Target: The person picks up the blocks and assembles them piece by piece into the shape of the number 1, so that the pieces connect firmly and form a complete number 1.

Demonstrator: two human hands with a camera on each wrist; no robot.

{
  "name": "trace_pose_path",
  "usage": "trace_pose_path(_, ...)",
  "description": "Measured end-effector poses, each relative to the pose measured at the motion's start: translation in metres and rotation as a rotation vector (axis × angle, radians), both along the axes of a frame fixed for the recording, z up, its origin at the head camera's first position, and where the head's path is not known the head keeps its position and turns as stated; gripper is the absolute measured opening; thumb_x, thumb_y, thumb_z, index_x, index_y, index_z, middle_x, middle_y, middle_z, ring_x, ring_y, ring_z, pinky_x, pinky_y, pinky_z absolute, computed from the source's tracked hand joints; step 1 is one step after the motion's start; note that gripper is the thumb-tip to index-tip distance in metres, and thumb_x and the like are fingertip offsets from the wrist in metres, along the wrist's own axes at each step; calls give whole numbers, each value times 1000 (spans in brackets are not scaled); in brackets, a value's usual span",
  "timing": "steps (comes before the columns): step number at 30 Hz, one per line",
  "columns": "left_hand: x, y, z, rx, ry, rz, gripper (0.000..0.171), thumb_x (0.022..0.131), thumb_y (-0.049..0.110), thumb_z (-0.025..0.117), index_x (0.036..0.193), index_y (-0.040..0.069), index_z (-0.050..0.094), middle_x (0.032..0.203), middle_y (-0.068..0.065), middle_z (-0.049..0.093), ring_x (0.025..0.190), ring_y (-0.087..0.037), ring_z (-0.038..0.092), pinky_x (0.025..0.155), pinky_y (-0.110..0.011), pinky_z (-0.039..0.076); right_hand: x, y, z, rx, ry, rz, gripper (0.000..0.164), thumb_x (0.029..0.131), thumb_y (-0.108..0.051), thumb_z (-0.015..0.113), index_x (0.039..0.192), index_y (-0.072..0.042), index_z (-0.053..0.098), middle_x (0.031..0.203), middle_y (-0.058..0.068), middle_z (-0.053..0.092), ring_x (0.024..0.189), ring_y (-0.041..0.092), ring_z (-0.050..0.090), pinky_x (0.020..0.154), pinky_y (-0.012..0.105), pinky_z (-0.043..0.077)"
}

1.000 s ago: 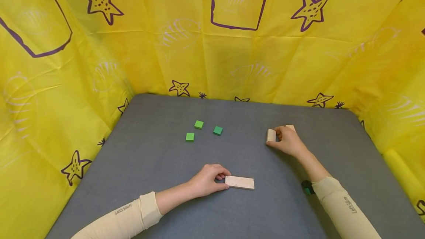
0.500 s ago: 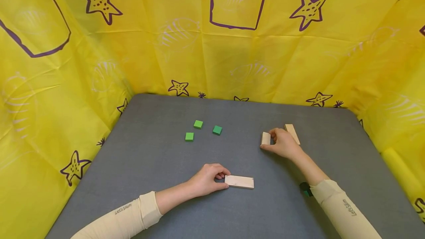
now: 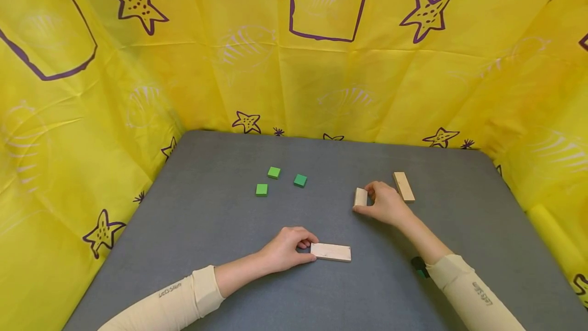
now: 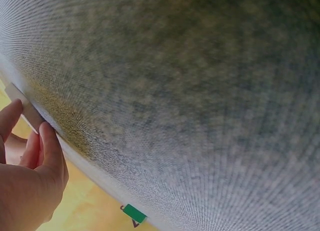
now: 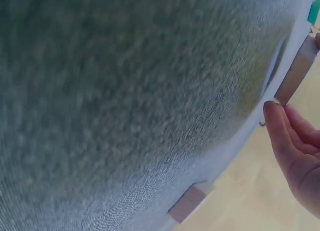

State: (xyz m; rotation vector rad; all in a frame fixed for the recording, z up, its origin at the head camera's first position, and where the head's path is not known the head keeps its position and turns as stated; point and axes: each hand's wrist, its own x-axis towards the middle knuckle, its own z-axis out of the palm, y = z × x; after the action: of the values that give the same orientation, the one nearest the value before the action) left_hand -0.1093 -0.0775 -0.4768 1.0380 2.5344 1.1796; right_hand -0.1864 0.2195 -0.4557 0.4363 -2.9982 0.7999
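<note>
My left hand (image 3: 288, 250) pinches the left end of a pale wooden plank (image 3: 331, 252), which lies flat near the middle front of the table. In the left wrist view the thumb and fingertips hold the plank (image 4: 26, 108) by its end. Farther back on the right, my right hand (image 3: 387, 203) grips a second wooden plank (image 3: 360, 197) between thumb and fingers. The right wrist view shows this plank (image 5: 297, 73) held at its near end. Just right of that hand, a third wooden plank (image 3: 403, 187) lies on the table, untouched.
Two light green square tiles (image 3: 262, 190) and a darker green one (image 3: 300, 181) lie at the back left of centre. Beside the right sleeve is a small dark object (image 3: 419, 266), partly hidden. Yellow patterned cloth (image 3: 331, 75) surrounds the grey table (image 3: 220, 229).
My right hand has carried its plank left and nearer to me, away from the third plank, which now shows in full. The left hand and its plank have stayed put.
</note>
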Motion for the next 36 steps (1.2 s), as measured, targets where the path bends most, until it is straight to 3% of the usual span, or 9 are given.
trace_pose_path(36,0,0,-1,-1,6,-1,24,79,7,81,101,4,71,93,-2,67,81,-7,60,74,-17,51,27,-41,-2,12,-51,91,58,70,-43,84,103,-2,60,86,5,55,76,17,49,67,31,46)
